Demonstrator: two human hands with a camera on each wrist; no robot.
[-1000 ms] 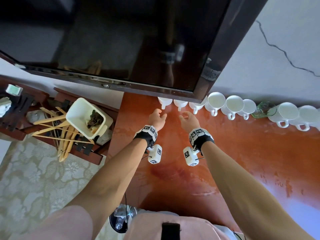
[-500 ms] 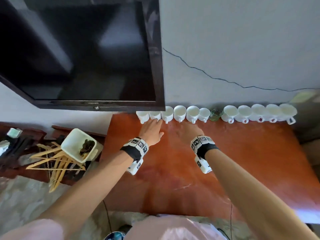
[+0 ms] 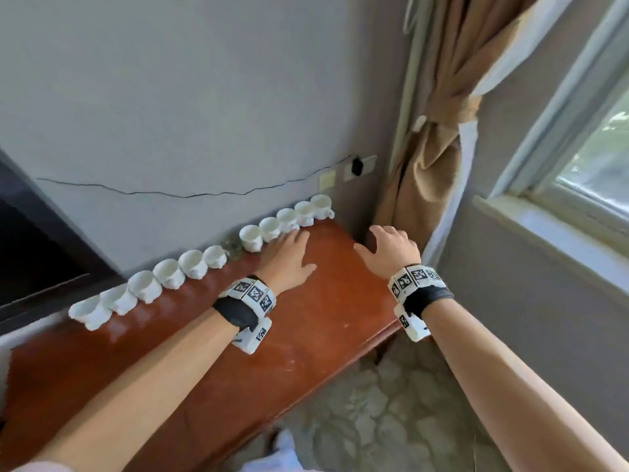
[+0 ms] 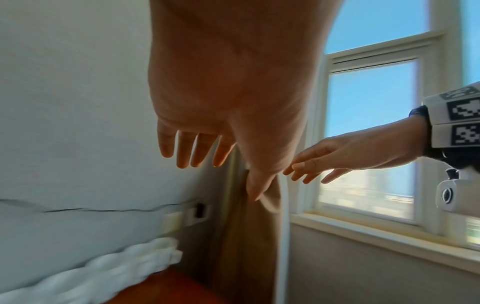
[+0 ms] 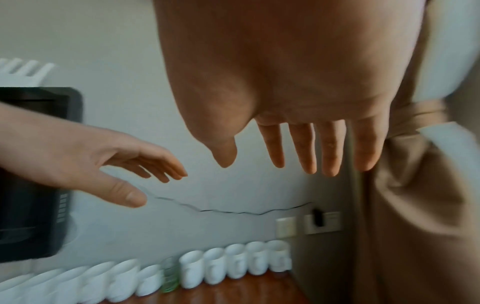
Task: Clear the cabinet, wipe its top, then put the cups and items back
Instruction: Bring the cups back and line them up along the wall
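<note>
White cups (image 3: pixel 170 273) stand in a row along the wall at the back of the red-brown surface (image 3: pixel 211 352) (a green glass (image 3: pixel 234 247) sits among them). The left hand (image 3: pixel 289 258) hovers flat with fingers straight, holding nothing, just beside the right-end cups. The right hand (image 3: pixel 391 252) spreads empty near the curtain (image 3: pixel 429 185).

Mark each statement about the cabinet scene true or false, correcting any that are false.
1. White cups stand in a row along the wall on the cabinet top. True.
2. The left hand grips a cup. False: its fingers are straight and hold nothing.
3. A green glass stands within the row. True.
4. The right hand holds a cloth. False: it is empty, fingers spread.
5. A tied-back curtain hangs beside the window. True.
</note>
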